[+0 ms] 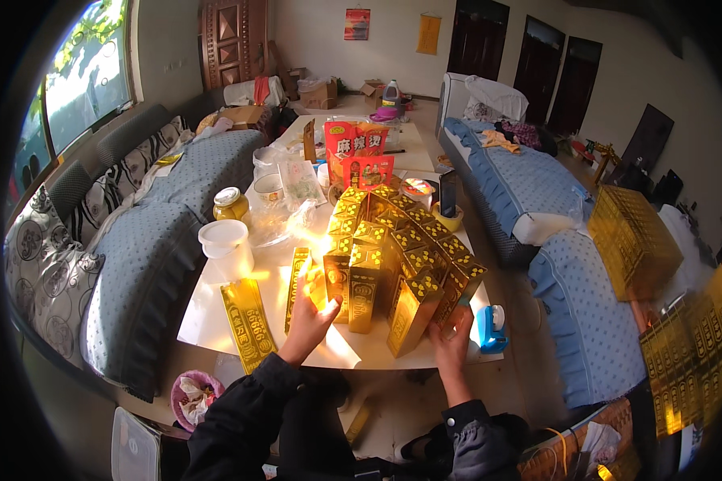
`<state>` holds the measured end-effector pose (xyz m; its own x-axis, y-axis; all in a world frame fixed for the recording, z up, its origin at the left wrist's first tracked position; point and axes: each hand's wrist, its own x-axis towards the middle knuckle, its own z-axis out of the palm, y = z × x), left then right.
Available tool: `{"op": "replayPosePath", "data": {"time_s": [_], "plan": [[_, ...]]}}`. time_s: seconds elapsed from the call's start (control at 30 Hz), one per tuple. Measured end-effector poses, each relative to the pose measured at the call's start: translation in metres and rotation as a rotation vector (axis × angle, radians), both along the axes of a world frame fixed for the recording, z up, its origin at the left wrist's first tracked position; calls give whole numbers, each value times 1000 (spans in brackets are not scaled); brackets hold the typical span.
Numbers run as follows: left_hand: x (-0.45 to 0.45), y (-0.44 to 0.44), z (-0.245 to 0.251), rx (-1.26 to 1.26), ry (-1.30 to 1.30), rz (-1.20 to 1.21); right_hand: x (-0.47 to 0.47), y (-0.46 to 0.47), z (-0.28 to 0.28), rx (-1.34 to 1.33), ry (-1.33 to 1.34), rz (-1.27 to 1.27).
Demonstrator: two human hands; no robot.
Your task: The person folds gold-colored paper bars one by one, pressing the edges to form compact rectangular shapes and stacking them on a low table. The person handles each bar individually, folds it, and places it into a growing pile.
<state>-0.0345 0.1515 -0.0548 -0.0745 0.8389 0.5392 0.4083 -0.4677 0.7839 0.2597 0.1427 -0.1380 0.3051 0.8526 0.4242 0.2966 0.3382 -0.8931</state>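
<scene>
A cluster of gold printed paper boxes (367, 258) stands on the white table (210, 318), their tops patterned in yellow and black. My left hand (313, 321) is at the cluster's left front, its thumb against the front of a box (338, 276). At the right front, my right hand (454, 343) grips the lower side of the boxes beside a slightly tilted gold box (415, 315); some of its fingers are hidden. A flat gold printed strip (249, 327) lies left of my left hand. Another narrow gold piece (296, 288) stands close to that hand.
A blue tape dispenser (491, 329) sits right of my right hand. A phone (448, 195) stands upright behind the boxes. Left are a white tub (225, 246) and a glass jar (230, 206). Another person's hand (642, 314) shows below a large gold block (635, 240).
</scene>
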Motion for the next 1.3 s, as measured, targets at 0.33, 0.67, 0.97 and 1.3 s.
{"op": "replayPosePath", "data": {"time_s": [0.33,0.67,0.97,1.3], "plan": [[8,13,-25,-31,-21,-34,-5,16,-11,-55,185,20],[22,22,-34,15,-176,80,-10,16,4,-20,256,5],[-33,50,-17,-251,-600,-163,5,31,14,4,290,-79],[-96,79,-6,-465,-455,-201,25,59,5,84,390,-137]]}}
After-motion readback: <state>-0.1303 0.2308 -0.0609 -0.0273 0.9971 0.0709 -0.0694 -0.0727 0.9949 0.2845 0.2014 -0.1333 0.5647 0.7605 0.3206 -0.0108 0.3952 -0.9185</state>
